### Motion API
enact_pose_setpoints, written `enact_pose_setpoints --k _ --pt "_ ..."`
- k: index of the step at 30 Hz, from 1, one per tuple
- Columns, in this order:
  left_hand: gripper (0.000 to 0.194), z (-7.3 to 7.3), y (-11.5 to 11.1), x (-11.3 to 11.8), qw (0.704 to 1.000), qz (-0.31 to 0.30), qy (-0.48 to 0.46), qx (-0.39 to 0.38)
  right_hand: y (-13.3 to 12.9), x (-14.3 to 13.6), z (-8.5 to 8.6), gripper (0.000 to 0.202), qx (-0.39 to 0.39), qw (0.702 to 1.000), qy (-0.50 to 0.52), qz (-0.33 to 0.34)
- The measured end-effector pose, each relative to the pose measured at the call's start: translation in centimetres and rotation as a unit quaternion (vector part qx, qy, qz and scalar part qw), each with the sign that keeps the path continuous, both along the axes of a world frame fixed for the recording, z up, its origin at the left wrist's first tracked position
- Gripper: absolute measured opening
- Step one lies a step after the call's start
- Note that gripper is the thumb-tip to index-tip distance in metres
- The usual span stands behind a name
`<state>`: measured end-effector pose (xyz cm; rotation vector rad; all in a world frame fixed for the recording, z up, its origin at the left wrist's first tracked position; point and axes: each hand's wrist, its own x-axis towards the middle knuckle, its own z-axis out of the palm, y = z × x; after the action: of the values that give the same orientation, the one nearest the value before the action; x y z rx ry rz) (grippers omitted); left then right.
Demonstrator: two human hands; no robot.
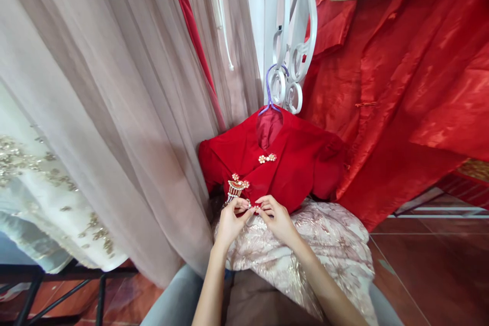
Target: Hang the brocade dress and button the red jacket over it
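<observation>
A red velvet jacket (294,147) hangs on a purple hanger (269,92) in front of me. Its collar carries a gold flower clasp (267,158), and a fan-shaped brooch with dangling beads (236,187) sits on its left side. At the lower hem, my left hand (234,216) pinches one side of a small jewelled clasp (257,208). From the other side my right hand (275,218) pinches the same clasp, its fingertips close to the left ones. Fingers partly cover the clasp, so I cannot tell whether it is fastened.
Pale sheer curtains (126,112) hang at the left beside a gold-embroidered white dress (49,188). Red satin garments (401,86) fill the right. A white scrolled metal stand (294,56) bears the hanger. Shiny pinkish brocade (324,244) lies over my lap, above red floor tiles (431,270).
</observation>
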<state>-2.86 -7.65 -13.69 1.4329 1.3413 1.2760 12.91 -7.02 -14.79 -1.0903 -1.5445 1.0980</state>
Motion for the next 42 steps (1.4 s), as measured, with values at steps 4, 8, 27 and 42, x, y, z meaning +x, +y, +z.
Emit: enact_pose_setpoints --k 4,8,27,42 --pt "0.037 1.4 0.7 -0.1 0.989 0.051 -0.139 -0.001 -0.1 1.5 1.6 0.016 -0.026 0.997 -0.018 0.074" --pt "0.038 2.7 1.7 0.6 0.960 0.073 -0.271 -0.025 -0.4 2.4 2.7 0.017 -0.037 0.994 -0.013 0.102" --pt "0.030 3.3 3.6 3.4 0.919 0.185 -0.345 -0.050 -1.2 1.5 2.9 0.015 -0.033 0.994 -0.009 0.103" --pt "0.020 11.3 4.6 4.0 0.864 0.055 0.396 0.306 -1.5 4.7 4.9 0.020 -0.018 0.981 -0.081 0.173"
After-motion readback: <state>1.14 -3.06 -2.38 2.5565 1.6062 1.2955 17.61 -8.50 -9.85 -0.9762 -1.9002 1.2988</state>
